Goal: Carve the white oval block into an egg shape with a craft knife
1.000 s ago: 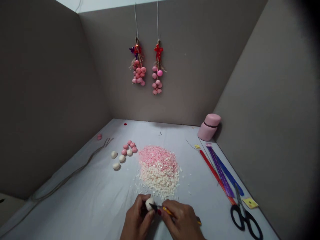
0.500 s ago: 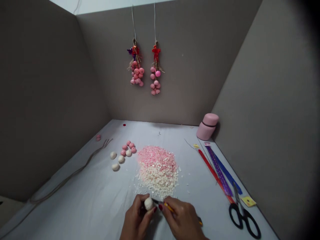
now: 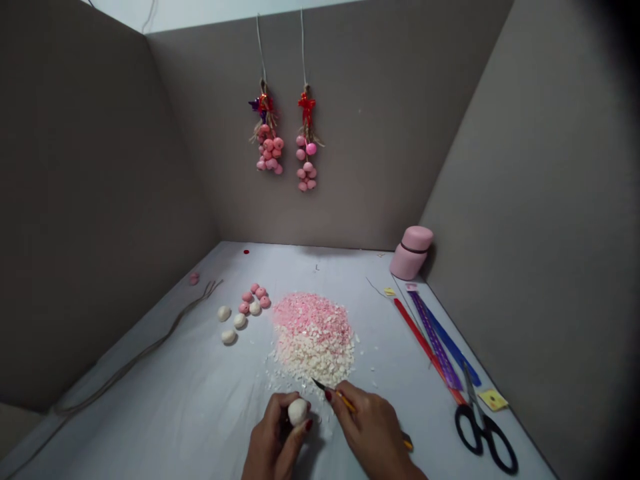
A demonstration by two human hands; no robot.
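My left hand (image 3: pixel 274 445) pinches a small white ball (image 3: pixel 298 411) between thumb and fingers at the bottom of the view. My right hand (image 3: pixel 373 432) grips a thin yellow-handled knife (image 3: pixel 334 391); its dark tip points up-left toward the shavings, a little apart from the ball. Just beyond both hands lies a heap of pink and white shavings (image 3: pixel 313 337).
Several pink and white balls (image 3: pixel 243 309) lie left of the heap, with a long twine (image 3: pixel 140 352) further left. Red, purple and blue ribbons (image 3: pixel 436 339) and black scissors (image 3: pixel 483 430) lie on the right. A pink container (image 3: pixel 411 252) stands at the back. Two bead clusters (image 3: pixel 285 143) hang on the wall.
The knife tip has lifted off the white ball and moved up and right toward the shavings. My left hand has dropped slightly with the ball.
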